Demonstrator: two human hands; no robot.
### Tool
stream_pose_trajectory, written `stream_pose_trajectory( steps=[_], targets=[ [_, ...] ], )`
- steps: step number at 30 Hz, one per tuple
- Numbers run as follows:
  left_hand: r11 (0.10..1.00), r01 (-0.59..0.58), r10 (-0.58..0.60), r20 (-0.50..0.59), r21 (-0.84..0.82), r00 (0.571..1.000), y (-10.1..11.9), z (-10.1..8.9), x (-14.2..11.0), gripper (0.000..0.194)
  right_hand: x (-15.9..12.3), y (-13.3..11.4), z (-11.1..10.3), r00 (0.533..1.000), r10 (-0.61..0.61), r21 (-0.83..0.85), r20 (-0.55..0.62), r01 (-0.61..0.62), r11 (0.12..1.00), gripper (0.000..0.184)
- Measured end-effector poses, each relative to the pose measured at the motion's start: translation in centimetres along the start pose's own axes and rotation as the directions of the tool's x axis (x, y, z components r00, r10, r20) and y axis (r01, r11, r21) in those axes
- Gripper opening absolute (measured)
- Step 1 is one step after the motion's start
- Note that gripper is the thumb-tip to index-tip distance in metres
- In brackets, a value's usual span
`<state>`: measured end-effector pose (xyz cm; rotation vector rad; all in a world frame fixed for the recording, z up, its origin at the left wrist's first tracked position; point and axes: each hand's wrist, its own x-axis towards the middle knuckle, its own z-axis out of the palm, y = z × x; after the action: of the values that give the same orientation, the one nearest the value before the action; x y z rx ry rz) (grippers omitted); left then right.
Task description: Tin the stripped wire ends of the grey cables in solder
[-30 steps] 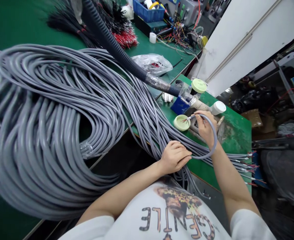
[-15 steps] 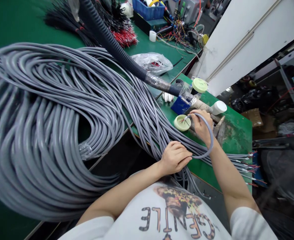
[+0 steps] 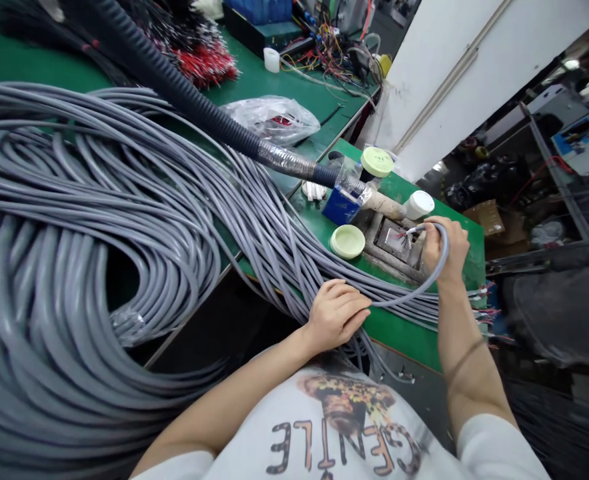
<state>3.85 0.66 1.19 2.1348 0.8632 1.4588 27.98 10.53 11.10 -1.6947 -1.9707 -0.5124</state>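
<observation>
My right hand (image 3: 447, 250) grips the end of a grey sheathed cable (image 3: 424, 289), whose stripped coloured wires point left over a recessed metal fixture (image 3: 391, 241). The wire tips stay just above the fixture; contact is hard to tell. My left hand (image 3: 337, 315) is curled around grey cables at the edge of a huge bundle (image 3: 64, 173), which spreads across the bench to the left. A pale green round lid (image 3: 347, 241) lies left of the fixture, clear of both hands.
A green-topped bench (image 3: 399, 330) runs beneath the hands. Around the fixture stand a blue box (image 3: 341, 205), a white cap (image 3: 418, 205) and a second green lid (image 3: 377, 161). Black corrugated conduit (image 3: 174, 80) crosses above the cables. Behind lie a plastic bag (image 3: 274, 120) and red-and-black wire bundles (image 3: 199, 67).
My right hand has carried the cable end rightward, from over the pale green lid to over the metal fixture. The view has swung, shifting the whole scene left. My left hand stays on the cables.
</observation>
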Motion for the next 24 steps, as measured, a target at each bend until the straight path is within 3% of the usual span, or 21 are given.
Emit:
stream_pose_trajectory(
  steps=[10,20,24],
  targets=[
    [0.999,0.026,-0.027,0.041,0.038,0.999,0.1,0.2,0.0,0.020,-1.2,3.7,2.8,0.996,0.076,-0.023,0.050,-0.075,0.997,0.022],
    [0.998,0.025,-0.027,0.040,0.052,0.999,0.1,0.2,0.1,0.019,-1.6,4.5,4.3,0.994,0.062,-0.053,0.094,-0.057,0.997,0.022],
    [0.999,0.021,-0.023,0.034,0.044,0.999,0.1,0.2,0.1,0.018,-1.4,3.8,3.3,0.995,0.063,-0.038,0.080,-0.060,0.998,0.021]
  ],
)
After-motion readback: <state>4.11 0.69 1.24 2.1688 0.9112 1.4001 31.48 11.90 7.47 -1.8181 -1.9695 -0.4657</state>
